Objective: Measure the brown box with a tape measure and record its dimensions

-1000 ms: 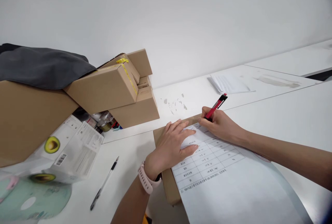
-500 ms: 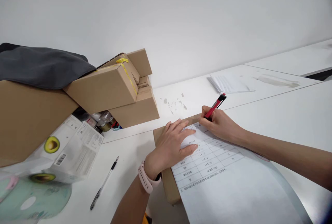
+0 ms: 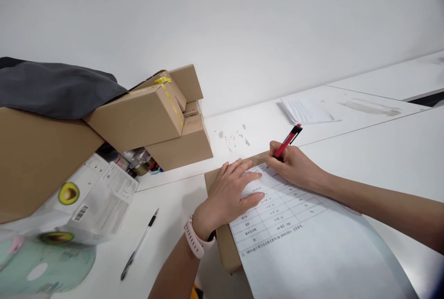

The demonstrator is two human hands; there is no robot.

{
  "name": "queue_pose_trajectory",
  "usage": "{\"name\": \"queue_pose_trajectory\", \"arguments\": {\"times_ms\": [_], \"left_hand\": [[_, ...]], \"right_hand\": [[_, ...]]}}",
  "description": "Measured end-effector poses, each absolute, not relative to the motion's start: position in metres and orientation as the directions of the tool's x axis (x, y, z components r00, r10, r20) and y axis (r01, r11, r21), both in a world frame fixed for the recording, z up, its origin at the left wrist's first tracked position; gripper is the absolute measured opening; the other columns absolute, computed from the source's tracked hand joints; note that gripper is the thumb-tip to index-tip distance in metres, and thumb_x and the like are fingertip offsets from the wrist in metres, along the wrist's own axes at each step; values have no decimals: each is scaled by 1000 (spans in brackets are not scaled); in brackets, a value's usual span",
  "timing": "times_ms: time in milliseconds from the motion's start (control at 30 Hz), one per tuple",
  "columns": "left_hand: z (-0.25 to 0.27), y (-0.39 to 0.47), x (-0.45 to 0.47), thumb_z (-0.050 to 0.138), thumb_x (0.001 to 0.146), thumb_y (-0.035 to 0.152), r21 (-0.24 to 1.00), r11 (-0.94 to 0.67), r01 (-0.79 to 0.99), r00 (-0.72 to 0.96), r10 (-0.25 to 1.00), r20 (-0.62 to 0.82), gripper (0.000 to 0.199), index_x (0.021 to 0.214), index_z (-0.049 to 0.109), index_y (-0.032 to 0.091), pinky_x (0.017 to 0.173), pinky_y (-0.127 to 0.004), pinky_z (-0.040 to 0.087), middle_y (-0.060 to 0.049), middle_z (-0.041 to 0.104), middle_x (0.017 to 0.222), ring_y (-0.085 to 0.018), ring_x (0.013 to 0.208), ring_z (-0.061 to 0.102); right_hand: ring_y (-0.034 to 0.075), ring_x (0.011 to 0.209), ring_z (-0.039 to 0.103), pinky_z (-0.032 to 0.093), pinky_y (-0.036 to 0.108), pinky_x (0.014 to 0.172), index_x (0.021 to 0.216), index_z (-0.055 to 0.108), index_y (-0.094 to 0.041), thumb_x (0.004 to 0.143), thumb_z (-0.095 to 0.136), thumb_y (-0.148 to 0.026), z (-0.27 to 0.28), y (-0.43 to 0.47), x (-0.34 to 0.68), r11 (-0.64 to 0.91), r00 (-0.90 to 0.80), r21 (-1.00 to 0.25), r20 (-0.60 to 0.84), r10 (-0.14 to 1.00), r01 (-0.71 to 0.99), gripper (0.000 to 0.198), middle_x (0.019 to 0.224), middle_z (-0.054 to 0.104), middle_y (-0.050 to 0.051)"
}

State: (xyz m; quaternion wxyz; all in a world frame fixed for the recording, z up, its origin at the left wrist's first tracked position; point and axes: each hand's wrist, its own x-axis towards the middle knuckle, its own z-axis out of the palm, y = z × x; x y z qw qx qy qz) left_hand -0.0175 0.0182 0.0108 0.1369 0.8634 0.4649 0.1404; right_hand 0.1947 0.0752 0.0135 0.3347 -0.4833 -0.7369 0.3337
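Note:
A printed sheet of paper [image 3: 312,257] with a table of text lies over a flat cardboard box [image 3: 229,249]; its lower end hangs past the box. My left hand [image 3: 232,192] rests spread on the upper left of the sheet and the box edge, with a pink band at the wrist. In my right hand [image 3: 294,165] is a red and black pen [image 3: 288,142], gripped between fingers and thumb, with its lower end down at the top of the sheet. The fingers hide part of the pen's tip.
A second pen [image 3: 140,243], clear and black, lies left of my left arm. Cardboard boxes [image 3: 138,118] are stacked at the left under a dark cloth [image 3: 58,86]. Near them sits a white carton with avocado pictures [image 3: 100,202]. Stacked papers [image 3: 307,111] lie by the wall.

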Motion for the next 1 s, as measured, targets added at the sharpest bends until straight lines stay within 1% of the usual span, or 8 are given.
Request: {"name": "queue_pose_trajectory", "arguments": {"times_ms": [333, 633, 767, 900, 1000], "left_hand": [[11, 18, -17, 58, 97, 48, 380, -526, 761, 527, 843, 111, 46, 137, 59, 24, 125, -58, 19, -10, 43, 160, -30, 153, 27], [11, 18, -18, 57, 98, 49, 384, -532, 755, 533, 838, 116, 46, 136, 59, 24, 124, -59, 20, -10, 43, 160, -31, 153, 27], [10, 19, -18, 58, 97, 48, 386, -532, 754, 531, 839, 118, 46, 136, 59, 24, 124, -59, 20, -10, 44, 160, -31, 153, 27], [9, 19, -18, 57, 98, 49, 385, -535, 752, 533, 837, 124, 46, 136, 59, 24, 124, -59, 20, -11, 44, 159, -31, 153, 28], [9, 19, -18, 57, 98, 49, 385, -536, 751, 534, 836, 123, 46, 137, 59, 24, 124, -59, 20, -10, 44, 160, -30, 153, 28]], "right_hand": [[11, 54, 33, 26, 31, 52, 67, 39, -24, 83, 53, -24, 13, 76, 195, 311, -310, -813, 170, 935, 492, 22, 56, 37, -6], [12, 54, 33, 27, 31, 52, 67, 38, -24, 83, 52, -22, 10, 78, 195, 335, -318, -800, 190, 929, 497, 21, 56, 37, -6], [11, 53, 31, 25, 30, 51, 66, 36, -24, 81, 54, -22, 10, 78, 194, 333, -316, -807, 193, 929, 487, 23, 55, 34, -7], [11, 53, 32, 25, 30, 51, 66, 38, -24, 83, 54, -24, 12, 77, 194, 312, -296, -827, 186, 937, 468, 22, 55, 36, -7], [11, 52, 32, 26, 30, 51, 66, 39, -24, 83, 53, -23, 11, 76, 195, 319, -298, -820, 191, 935, 475, 22, 55, 36, -7]]}}
